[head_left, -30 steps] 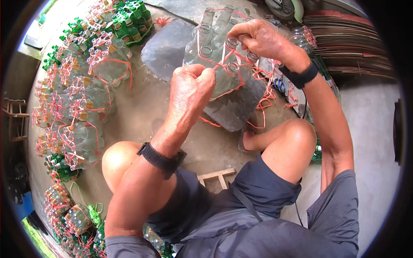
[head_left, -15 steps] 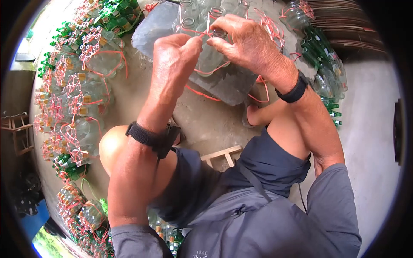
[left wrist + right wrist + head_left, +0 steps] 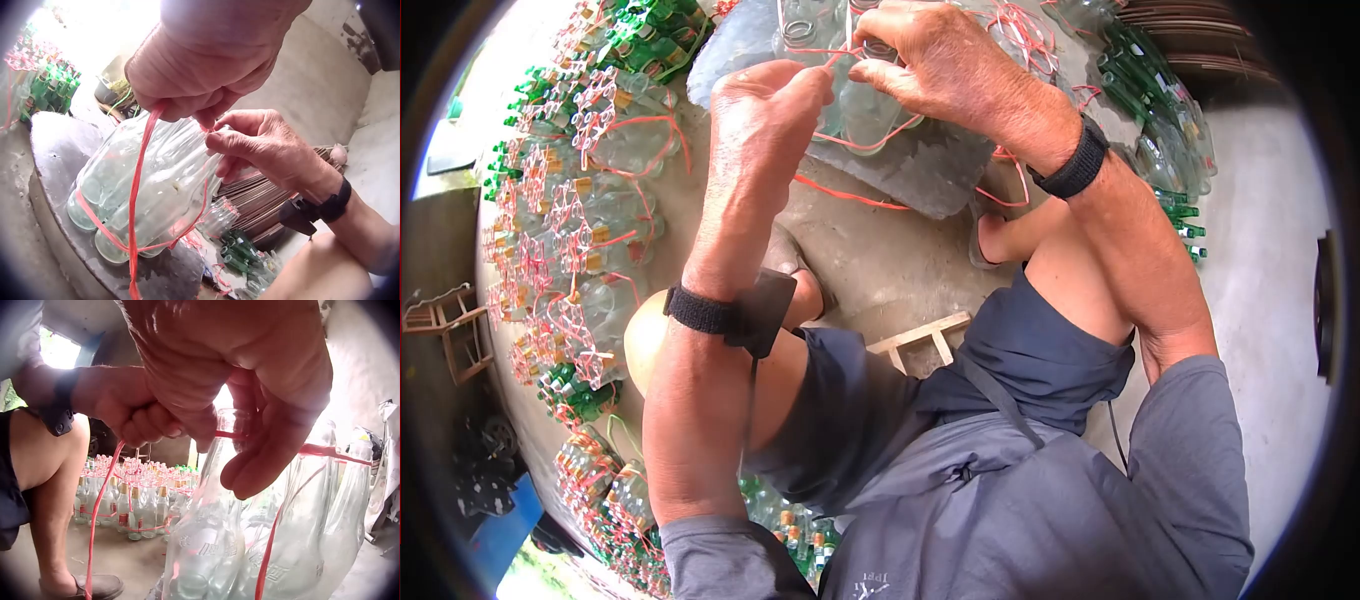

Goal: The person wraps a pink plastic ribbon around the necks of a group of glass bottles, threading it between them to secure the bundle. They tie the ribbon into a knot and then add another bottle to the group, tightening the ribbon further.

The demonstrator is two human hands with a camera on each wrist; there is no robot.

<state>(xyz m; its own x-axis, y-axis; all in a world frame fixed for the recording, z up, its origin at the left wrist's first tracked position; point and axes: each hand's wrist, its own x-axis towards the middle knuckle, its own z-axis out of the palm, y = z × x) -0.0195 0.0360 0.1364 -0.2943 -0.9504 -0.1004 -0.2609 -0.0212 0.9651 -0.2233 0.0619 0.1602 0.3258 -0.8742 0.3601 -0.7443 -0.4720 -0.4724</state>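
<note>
Several clear glass bottles (image 3: 159, 187) stand bunched on a grey slab (image 3: 910, 178), with red twine (image 3: 134, 200) around their lower part and more at their necks. My left hand (image 3: 765, 130) has its fingers curled round the red twine, whose loose end hangs down in the left wrist view. Close beside it, my right hand (image 3: 970, 85) pinches the twine at a bottle neck, as the left wrist view shows. In the right wrist view its fingers lie around the front bottle (image 3: 209, 544), partly hiding the neck.
Rows of twine-tied bottles (image 3: 595, 240) line the floor on the left, with green bottles (image 3: 650, 40) at the top. More green bottles (image 3: 1145, 90) lie on the right. A wooden frame (image 3: 920, 340) is between the legs; flat stacked sheets (image 3: 1200, 40) are at the upper right.
The right hand has come down from above the bottle tops to beside the left hand. In the head view, the bottles and slab have shifted up and left.
</note>
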